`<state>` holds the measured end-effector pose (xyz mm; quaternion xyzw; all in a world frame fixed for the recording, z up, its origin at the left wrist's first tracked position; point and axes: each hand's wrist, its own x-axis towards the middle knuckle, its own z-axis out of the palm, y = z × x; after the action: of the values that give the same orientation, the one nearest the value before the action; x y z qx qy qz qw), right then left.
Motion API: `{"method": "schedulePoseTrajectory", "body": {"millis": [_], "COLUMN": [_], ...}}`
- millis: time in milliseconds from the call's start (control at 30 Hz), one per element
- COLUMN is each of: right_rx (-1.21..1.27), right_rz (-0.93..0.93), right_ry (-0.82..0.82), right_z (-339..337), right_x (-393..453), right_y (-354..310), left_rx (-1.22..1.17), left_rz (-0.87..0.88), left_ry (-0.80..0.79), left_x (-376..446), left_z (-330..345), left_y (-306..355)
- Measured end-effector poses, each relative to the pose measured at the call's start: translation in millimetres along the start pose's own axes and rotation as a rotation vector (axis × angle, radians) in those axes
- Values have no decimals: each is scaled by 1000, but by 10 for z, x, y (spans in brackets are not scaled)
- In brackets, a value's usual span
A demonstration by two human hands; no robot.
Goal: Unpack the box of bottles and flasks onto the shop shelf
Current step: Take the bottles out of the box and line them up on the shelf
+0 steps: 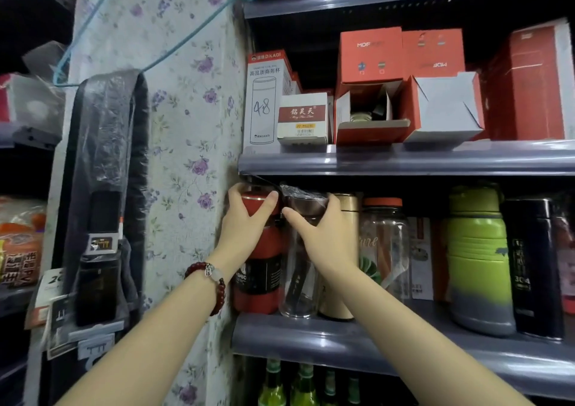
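Placing step under way, by the look of it: two bottles being settled at the left end of the shop shelf point(342, 340), centre of the frame. Next move likely calls for easing both upright against the wall, then letting go without knocking the gold flask point(348, 202) just to the right. Red flask point(259, 281) lower centre, left hand point(245, 219) wrapped round its cap from the front. Clear bottle point(300, 287) touching beside it, right hand point(320, 234) clasping its plastic-wrapped top. Box not in view.
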<state>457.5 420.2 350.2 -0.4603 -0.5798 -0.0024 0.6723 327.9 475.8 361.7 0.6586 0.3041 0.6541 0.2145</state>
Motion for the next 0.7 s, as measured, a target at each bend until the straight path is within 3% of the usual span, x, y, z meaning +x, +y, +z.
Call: {"method": "schedulePoseTrajectory", "body": {"millis": [167, 333, 700], "right_rx": [-47, -76, -83], "right_rz": [9, 0, 16], "right_ry": [-56, 1, -1], "right_z": [-39, -38, 3], "right_x": [-82, -74, -133], "right_y": [50, 107, 143], "left_rx": [48, 145, 159], "left_rz": [-37, -31, -105], "left_ry": [-106, -177, 0], "left_x": [-28, -66, -179], "left_z": [-67, -151, 66], "left_y": [-101, -171, -235]}}
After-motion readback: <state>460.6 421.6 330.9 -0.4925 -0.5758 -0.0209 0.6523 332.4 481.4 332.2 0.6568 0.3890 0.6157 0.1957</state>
